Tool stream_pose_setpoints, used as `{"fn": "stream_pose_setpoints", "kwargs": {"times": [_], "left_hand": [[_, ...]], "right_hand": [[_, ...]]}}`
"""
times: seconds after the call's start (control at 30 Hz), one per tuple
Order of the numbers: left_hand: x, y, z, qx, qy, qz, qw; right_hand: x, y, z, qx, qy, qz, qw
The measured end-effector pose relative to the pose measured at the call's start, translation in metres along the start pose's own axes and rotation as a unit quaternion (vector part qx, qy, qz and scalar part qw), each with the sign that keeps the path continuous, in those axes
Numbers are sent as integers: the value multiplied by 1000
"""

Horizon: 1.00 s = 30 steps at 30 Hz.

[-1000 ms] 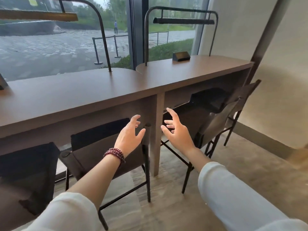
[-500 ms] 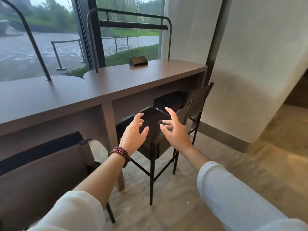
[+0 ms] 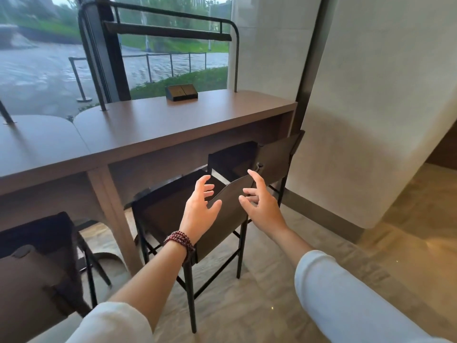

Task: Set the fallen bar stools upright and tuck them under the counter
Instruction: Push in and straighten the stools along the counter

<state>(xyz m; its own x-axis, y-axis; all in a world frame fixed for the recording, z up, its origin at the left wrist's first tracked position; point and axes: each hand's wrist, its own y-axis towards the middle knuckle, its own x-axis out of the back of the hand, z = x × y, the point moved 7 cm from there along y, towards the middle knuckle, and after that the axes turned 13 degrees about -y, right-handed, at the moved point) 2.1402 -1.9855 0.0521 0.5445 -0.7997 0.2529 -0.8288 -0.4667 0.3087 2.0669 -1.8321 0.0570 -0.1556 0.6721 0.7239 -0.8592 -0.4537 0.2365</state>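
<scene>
As the head has turned right along the counter (image 3: pixel 173 129) over the last second, the hands have passed from the counter's upright panel to the back of the middle stool (image 3: pixel 230 219), keeping the same pose throughout. The left hand (image 3: pixel 199 209), with a beaded bracelet (image 3: pixel 179 240) at its wrist, and the right hand (image 3: pixel 262 206) hover at the top edge of that backrest with fingers spread wide and loosely curved, holding nothing. This stool stands upright on its legs, skewed to the counter, with its seat partly beneath the top. The shift suggests that it is the next one to be gripped and pushed in. Whether either palm already touches the backrest cannot be told. The far stool (image 3: pixel 277 154) by the wall is also upright, but its legs are largely hidden behind the nearer one. The left stool (image 3: pixel 32 280) is cut off by the frame edge. No stool is seen lying on the floor (image 3: pixel 272 305), so any fallen one is out of view. How deep each seat sits under the counter is hard to judge.
</scene>
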Motion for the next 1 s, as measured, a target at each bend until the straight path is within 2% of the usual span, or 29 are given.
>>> {"fn": "stream_pose_setpoints", "kwargs": {"times": [0.17,0.3,0.43,0.67,0.83,0.93,1.0], "left_hand": [[-22,58,27,42,-55,-42,997],[-35,91,52,122,-202,-97,967],[-47,105,70,196,-340,-173,903],[-88,90,98,325,-413,-314,791],[-114,64,109,366,-405,-411,731],[-121,49,117,392,-419,-456,680],[-124,42,124,424,-436,-450,655]], "right_hand": [[-2,71,-31,-18,28,3,999],[-7,121,-59,-98,131,-20,986],[-25,150,-96,-219,249,1,943],[-65,175,-142,-380,330,106,858],[-84,186,-143,-401,328,220,827],[-90,192,-146,-408,322,258,815],[-94,196,-148,-420,334,262,803]]}}
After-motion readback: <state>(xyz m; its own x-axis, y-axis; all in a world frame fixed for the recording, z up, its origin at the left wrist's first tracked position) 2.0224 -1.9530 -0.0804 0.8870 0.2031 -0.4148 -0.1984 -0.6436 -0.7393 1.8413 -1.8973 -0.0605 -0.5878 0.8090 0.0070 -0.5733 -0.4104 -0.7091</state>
